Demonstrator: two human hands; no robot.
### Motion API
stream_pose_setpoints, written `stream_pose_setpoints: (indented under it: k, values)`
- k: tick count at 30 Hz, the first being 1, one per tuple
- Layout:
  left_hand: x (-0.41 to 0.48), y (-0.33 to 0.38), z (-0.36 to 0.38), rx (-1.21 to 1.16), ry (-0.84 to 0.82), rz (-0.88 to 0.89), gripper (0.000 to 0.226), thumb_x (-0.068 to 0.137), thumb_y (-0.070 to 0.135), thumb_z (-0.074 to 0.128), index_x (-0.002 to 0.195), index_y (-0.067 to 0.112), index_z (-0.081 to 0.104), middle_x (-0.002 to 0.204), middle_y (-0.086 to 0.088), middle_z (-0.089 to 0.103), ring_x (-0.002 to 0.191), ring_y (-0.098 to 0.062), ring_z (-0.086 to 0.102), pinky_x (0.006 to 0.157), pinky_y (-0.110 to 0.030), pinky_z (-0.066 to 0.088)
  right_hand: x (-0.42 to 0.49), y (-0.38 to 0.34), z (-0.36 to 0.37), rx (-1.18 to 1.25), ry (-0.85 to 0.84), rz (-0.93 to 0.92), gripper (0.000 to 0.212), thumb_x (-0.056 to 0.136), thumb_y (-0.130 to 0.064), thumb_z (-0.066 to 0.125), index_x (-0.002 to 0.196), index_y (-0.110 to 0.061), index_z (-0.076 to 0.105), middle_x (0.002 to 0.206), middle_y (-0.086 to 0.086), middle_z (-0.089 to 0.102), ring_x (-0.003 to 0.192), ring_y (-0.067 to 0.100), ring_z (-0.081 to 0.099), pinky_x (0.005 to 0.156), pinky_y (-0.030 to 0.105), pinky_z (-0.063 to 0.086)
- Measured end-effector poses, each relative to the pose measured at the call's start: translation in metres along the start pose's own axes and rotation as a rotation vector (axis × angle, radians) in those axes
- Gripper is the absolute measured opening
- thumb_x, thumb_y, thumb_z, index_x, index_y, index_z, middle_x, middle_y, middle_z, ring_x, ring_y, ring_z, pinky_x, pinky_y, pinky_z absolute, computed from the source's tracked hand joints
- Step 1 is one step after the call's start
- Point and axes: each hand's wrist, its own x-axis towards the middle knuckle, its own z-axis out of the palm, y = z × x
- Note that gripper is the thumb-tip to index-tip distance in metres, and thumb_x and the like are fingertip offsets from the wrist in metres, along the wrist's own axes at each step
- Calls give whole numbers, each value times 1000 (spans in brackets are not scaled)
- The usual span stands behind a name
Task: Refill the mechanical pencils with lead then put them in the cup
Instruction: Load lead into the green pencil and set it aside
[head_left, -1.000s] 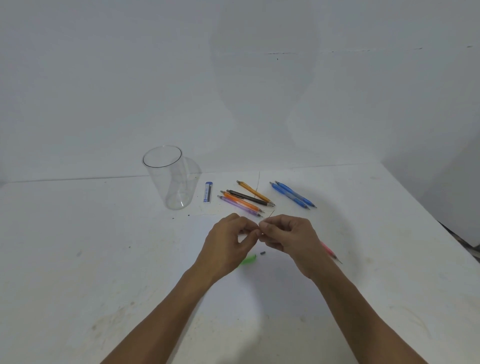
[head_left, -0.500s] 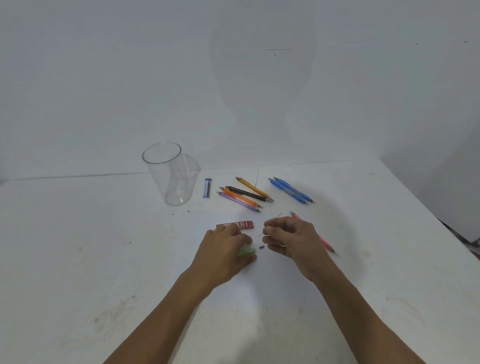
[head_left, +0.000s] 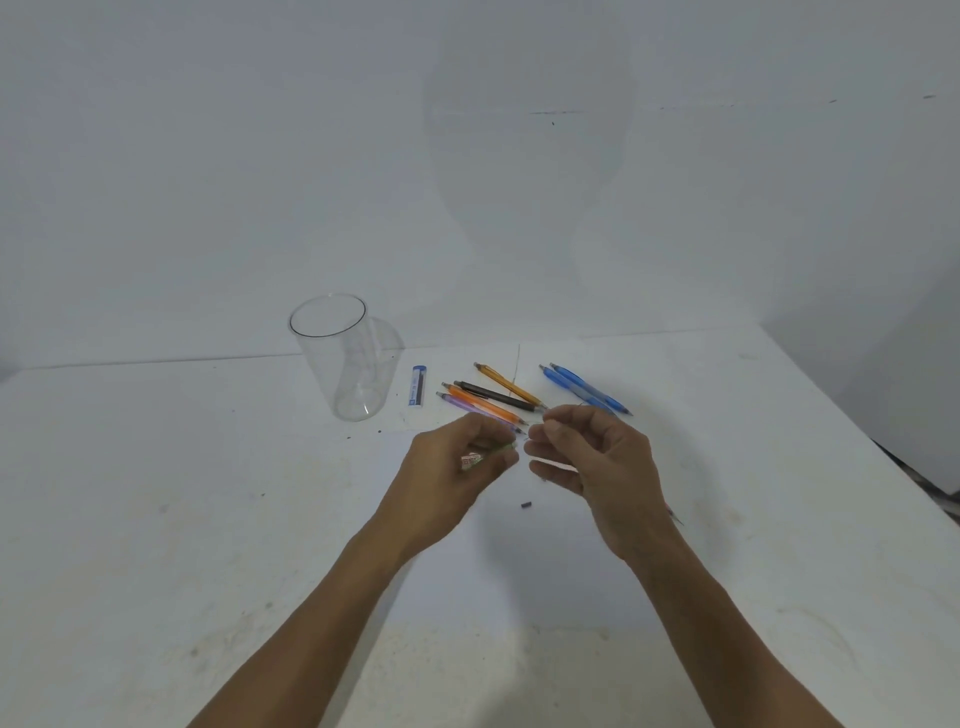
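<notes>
Your left grip (head_left: 457, 467) curls round a green pencil (head_left: 503, 447), which is blurred; your right grip (head_left: 597, 462) pinches a thin lead (head_left: 530, 438). Other pencils (head_left: 488, 402) lie on the bench (head_left: 208, 519) near the upright clear cup (head_left: 337, 364).

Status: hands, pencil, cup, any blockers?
Left hand grips green pencil; right hand pinches what looks like lead. Cup upright, empty. Six pencils lie beside it. Nothing blocking.

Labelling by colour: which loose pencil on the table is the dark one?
The black pencil, lying between the yellow pencil and the orange pencil; the rest are brightly coloured.
</notes>
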Motion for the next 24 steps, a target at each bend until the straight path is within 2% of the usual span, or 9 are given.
stream_pose_setpoints:
  k: [9,17,21,24]
  values:
    - [3,8,0,-92,17,51,18,90,30,63,107,28,67,104,15,70,99,2,64,87,-5,45,-3,-7,6,-42,-7,-136,10,93,-7,60,95,-14,65,91,7,75,82,16,74,70,31,61]
    - [5,7,2,-118,12,30,17,89,28,64,107,28,66,104,12,70,98,-2,65,88,-9,47,0,-2,7,-200,16,-230,17,90,-11,63,90,-28,64,94,4,75,83,14,74,74,35,62]
    - [5,6,3,-100,15,14,19,90,26,64,109,24,67,105,10,70,98,-4,65,82,-3,45,2,-1,7,-181,49,-223,12,90,-10,63,94,-21,66,91,4,75,81,14,74,70,38,62]
    - [6,6,3,-102,16,12,19,90,27,64,108,23,67,103,10,71,97,-4,66,82,-5,47,3,-1,5,-148,51,-207,9,91,-8,62,99,-10,66,90,5,74,81,15,74,67,37,62]
